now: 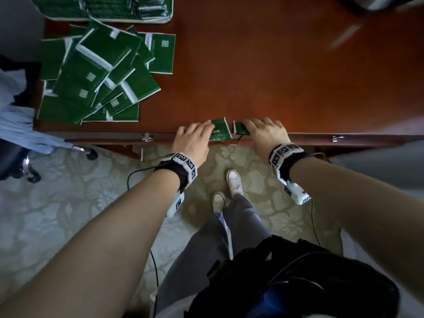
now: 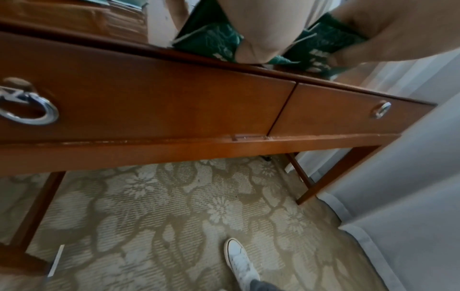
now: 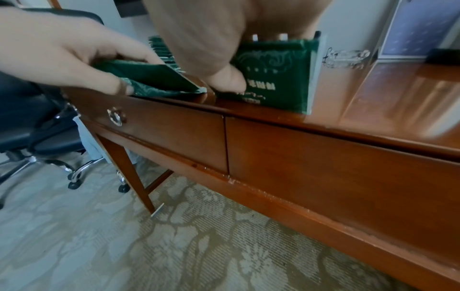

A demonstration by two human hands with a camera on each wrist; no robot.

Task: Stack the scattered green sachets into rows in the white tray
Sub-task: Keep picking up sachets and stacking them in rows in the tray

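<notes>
Right — both hands at the desk's (image 1: 275, 76) near edge, each pinching green sachets: left hand (image 1: 191, 141) w/ a bundle (image 1: 220, 131), right hand (image 1: 266, 131) w/ a small batch (image 1: 240, 127) stood upright. Likely light, thin, slippery foil; best pinched by the edges. Loose pile (image 1: 98, 76) and white tray (image 1: 137, 19) sit far-left, seen only from head cam — right wrist cam shows printed faces.

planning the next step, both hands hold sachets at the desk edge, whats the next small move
Probably carry both held batches to the white tray at the far left: the left hand and right hand each grip green sachets, and the tray already holds rows.
</notes>
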